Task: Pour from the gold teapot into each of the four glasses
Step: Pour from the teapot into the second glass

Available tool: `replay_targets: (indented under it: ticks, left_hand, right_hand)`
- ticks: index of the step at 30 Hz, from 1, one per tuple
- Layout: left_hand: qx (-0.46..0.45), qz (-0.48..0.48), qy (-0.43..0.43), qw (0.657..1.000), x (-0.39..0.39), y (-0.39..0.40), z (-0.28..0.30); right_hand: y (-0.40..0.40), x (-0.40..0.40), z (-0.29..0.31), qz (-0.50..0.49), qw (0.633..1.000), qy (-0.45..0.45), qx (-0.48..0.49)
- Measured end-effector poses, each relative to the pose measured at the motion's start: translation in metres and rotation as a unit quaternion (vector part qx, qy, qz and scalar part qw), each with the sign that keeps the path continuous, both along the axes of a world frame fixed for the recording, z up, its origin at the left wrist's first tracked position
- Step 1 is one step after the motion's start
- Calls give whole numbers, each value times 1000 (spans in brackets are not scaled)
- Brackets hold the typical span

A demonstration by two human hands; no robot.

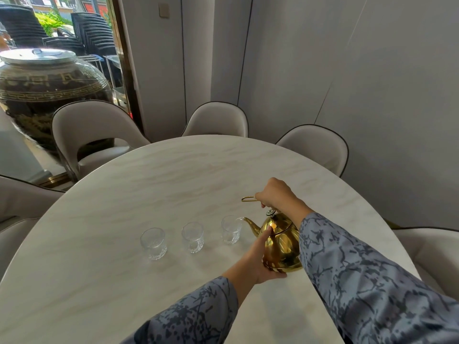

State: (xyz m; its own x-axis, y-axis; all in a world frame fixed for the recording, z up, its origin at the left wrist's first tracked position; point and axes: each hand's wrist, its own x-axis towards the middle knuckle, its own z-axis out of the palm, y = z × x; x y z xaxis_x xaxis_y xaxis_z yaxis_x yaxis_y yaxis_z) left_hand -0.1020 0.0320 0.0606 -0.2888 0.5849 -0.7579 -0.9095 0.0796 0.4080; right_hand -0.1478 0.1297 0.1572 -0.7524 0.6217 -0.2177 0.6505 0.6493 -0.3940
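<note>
Teapot (282, 240) tilted toward the rightmost glass (231, 229), lower right of centre.

Held off the marble table (173, 175) by both hands: right hand (275, 193) closed around the thin gold handle (249, 199) above the lid knob (270, 213), left hand (258, 256) spread open and cupping the pot's side and base, fingers flat on the metal. Spout tip just at the rim of that glass, touching or nearly so; cannot tell whether liquid runs. Two more glasses to the left in a row, middle glass (193, 237) and left glass (153, 243), upright and apart. Only three glasses in view. Patterned grey-blue sleeves (360, 269) rising from the bottom edge. Pale chairs (216, 120) around the far rim; large dark jar (47, 95) at upper left.
</note>
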Motion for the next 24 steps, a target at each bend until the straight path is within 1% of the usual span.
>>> replay_targets:
  ticks: [12, 24]
  left_hand:
    - [10, -1, 8, 1000, 7, -2, 9]
    - [23, -8, 5, 1000, 5, 2, 14]
  right_hand:
    - [-7, -1, 18, 23, 998, -49, 13]
    - [-13, -2, 34, 23, 998, -58, 24]
